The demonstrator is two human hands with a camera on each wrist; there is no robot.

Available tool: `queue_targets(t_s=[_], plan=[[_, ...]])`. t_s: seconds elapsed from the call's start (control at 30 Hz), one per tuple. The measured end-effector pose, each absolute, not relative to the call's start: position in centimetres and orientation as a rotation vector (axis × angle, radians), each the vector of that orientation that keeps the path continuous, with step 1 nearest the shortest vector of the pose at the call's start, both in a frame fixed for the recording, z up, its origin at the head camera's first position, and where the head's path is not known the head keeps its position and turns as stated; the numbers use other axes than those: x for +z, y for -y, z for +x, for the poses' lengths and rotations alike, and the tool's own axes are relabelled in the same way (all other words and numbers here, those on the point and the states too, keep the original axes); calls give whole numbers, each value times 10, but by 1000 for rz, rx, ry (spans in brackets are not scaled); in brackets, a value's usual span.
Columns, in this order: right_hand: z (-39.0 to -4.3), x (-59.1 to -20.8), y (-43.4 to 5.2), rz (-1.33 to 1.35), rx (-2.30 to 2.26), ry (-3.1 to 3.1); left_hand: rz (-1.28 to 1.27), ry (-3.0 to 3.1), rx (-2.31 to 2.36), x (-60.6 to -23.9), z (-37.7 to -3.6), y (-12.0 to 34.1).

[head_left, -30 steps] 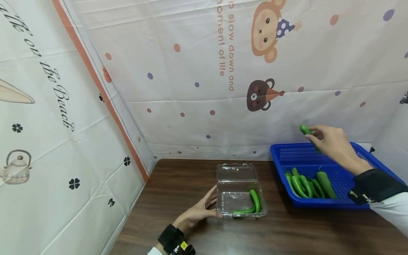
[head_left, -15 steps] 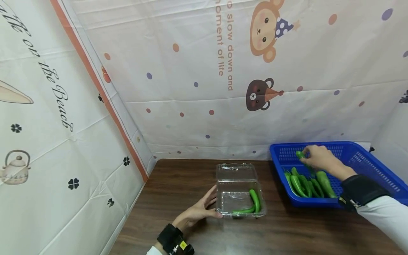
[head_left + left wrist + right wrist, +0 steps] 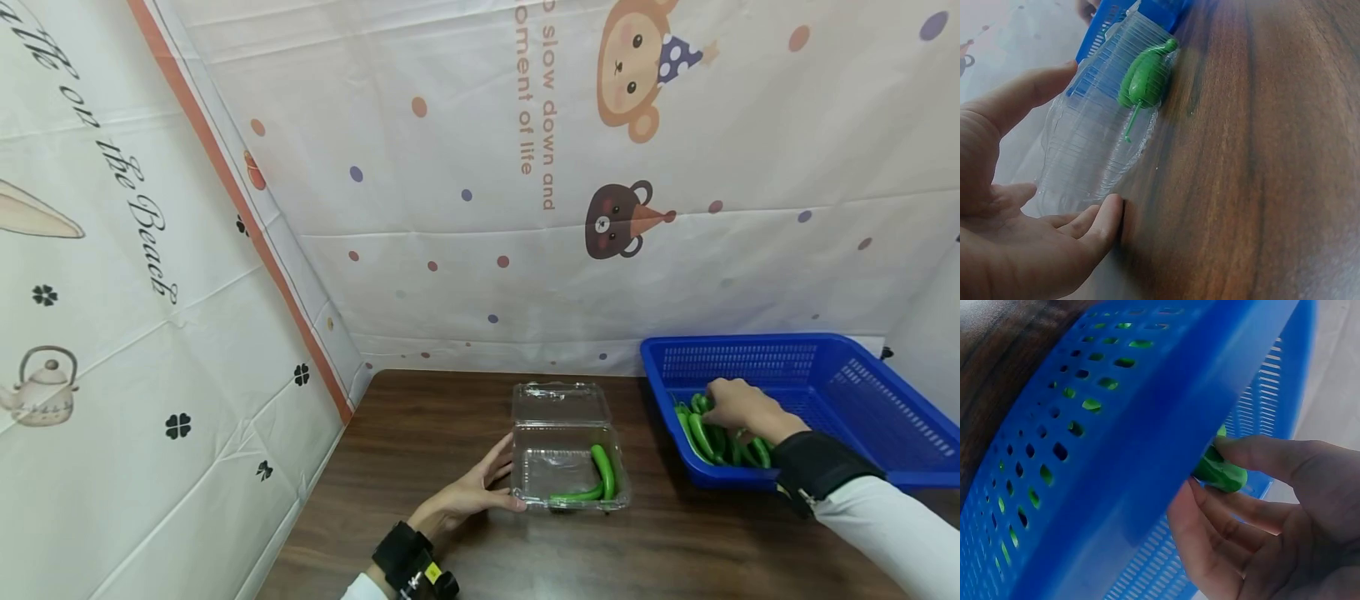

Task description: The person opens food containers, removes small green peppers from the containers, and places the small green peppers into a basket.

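Note:
My left hand [image 3: 468, 498] rests at the left front corner of a clear plastic clamshell box [image 3: 559, 424] whose lid lies back. Its fingers are fairly straight and touch the box's side. Two green chili peppers [image 3: 603, 472] lie inside, along the right and front walls. Over at the blue basket [image 3: 738, 342], my right hand [image 3: 746, 410] reaches down among several green peppers [image 3: 699, 435]. In the right wrist view, thumb and fingers pinch a green pepper [image 3: 1222, 475], partly hidden behind the basket's rim.
The box and basket stand on a dark brown wooden table [image 3: 442, 417], the basket to the right near the back. A printed white cloth [image 3: 450, 292] hangs close behind the table, and another covers the left side.
My right hand, holding a green pepper, has come down from above the basket to the peppers at its left end. The left hand and the box have stayed in place.

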State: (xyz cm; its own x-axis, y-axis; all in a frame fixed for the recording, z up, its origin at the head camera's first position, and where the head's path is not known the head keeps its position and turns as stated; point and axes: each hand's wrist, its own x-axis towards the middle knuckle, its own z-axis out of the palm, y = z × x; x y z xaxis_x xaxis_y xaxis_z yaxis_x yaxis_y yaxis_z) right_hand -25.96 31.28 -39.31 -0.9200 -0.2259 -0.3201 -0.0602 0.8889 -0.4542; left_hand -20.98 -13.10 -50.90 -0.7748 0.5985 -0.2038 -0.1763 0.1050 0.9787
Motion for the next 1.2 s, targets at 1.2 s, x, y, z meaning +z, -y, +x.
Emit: queue_targets(t_s=[1.2], plan=[[-252,-395,-157,-1187,-792,-2692,426,-1801,1730,-512,-210,132]])
